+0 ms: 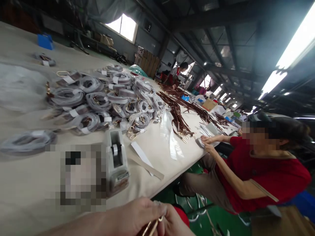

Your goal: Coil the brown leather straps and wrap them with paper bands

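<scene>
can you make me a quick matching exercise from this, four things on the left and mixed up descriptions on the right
Things
1. tape dispenser
2. wrapped coils
3. long straps
4. left hand

Descriptions
A. brown, stretched out along the table
B. with the right hand at a gold metal piece
C. next to pale flat strips
D. heaped in a big pile

Pairs: 1-C, 2-D, 3-A, 4-B

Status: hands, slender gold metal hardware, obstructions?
Left hand and right hand together, gripping gold hardware. Hardware partly hidden by fingers. Grey boxy plastic tape dispenser beyond hands, not blocking.
</scene>
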A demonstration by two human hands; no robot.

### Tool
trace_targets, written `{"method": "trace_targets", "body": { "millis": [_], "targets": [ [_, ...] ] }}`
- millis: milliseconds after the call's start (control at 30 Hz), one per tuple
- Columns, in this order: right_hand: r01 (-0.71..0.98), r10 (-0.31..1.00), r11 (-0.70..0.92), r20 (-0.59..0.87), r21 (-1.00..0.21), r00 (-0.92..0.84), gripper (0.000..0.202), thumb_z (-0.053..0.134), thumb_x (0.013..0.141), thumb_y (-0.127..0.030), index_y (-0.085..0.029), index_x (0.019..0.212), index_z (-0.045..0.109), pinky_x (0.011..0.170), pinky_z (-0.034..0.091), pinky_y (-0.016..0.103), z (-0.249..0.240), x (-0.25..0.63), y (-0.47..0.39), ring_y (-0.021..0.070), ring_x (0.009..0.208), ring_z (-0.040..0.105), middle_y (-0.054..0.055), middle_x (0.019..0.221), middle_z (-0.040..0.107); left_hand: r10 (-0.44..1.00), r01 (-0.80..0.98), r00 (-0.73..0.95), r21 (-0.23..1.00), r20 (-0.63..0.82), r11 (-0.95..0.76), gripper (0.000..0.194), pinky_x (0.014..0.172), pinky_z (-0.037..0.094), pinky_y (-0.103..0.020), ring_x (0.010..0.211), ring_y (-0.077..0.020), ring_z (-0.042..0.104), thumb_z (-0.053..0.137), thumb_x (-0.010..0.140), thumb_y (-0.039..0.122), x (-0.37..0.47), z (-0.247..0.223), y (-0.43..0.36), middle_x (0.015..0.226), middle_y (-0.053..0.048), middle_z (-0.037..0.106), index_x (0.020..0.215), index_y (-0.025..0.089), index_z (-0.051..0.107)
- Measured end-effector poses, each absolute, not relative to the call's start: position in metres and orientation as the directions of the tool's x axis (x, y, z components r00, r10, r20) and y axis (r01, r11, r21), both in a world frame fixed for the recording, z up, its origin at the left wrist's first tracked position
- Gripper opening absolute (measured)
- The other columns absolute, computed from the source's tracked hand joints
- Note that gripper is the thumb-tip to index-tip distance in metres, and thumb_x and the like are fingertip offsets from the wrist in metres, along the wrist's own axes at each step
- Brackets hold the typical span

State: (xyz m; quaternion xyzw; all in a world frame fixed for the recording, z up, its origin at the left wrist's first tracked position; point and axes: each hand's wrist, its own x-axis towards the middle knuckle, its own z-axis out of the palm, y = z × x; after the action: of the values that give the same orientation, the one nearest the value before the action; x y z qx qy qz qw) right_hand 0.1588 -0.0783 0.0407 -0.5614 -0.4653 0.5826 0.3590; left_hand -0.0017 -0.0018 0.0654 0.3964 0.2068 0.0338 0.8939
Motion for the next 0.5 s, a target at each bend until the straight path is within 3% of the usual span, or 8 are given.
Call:
{"method": "trace_targets", "body": {
  "millis": [167,300,433,500],
  "targets": [
    [0.182,0.961,-0.248,-0.265,-0.952,-0.08,0.046,0.06,0.085,-0.061,-0.016,0.083,0.073,0.066,0.05,0.026,0.051,0.161,-0.071,0.018,0.069,0.061,0.003,0.072,0.068,0.097,0.2,0.939,0.754,-0.329,0.626,0.033,0.044,0.02,-0.019,0.04,-0.0066,0.031,0.078,0.062,0.046,-0.009,0.076,0.011,0.045,0.008,0.047,0.065,0.015,0.067],
    [0.334,0.981,-0.174,-0.193,-0.926,-0.025,0.04,0.057,0.09,-0.053,-0.017,0.088,0.074,0.07,0.049,0.026,0.059,0.183,-0.065,0.0175,0.071,0.061,0.002,0.077,0.069,0.133,0.143,0.954,0.795,-0.27,0.59,0.025,0.053,0.033,-0.022,0.046,-0.0115,0.048,0.071,0.074,0.04,-0.008,0.063,0.007,0.048,0.004,0.057,0.068,0.015,0.071],
    [0.279,0.968,-0.212,-0.24,-0.937,-0.069,0.043,0.056,0.089,-0.056,-0.018,0.084,0.074,0.073,0.053,0.029,0.052,0.178,-0.063,0.0202,0.075,0.064,0.004,0.077,0.069,0.091,0.063,0.973,0.621,-0.213,0.782,0.036,0.061,0.046,-0.026,0.057,-0.0166,0.065,0.071,0.079,0.048,-0.003,0.054,0.007,0.065,-0.006,0.074,0.086,0.013,0.072],
    [0.2,0.95,-0.258,-0.286,-0.945,-0.123,0.045,0.058,0.085,-0.063,-0.02,0.085,0.074,0.069,0.055,0.031,0.042,0.158,-0.066,0.0216,0.074,0.066,0.004,0.072,0.068,0.165,-0.043,0.965,0.499,-0.204,0.865,0.038,0.068,0.051,-0.028,0.07,-0.0182,0.071,0.075,0.078,0.046,-0.001,0.051,0.012,0.08,-0.01,0.078,0.096,0.013,0.071]
  ]
}}
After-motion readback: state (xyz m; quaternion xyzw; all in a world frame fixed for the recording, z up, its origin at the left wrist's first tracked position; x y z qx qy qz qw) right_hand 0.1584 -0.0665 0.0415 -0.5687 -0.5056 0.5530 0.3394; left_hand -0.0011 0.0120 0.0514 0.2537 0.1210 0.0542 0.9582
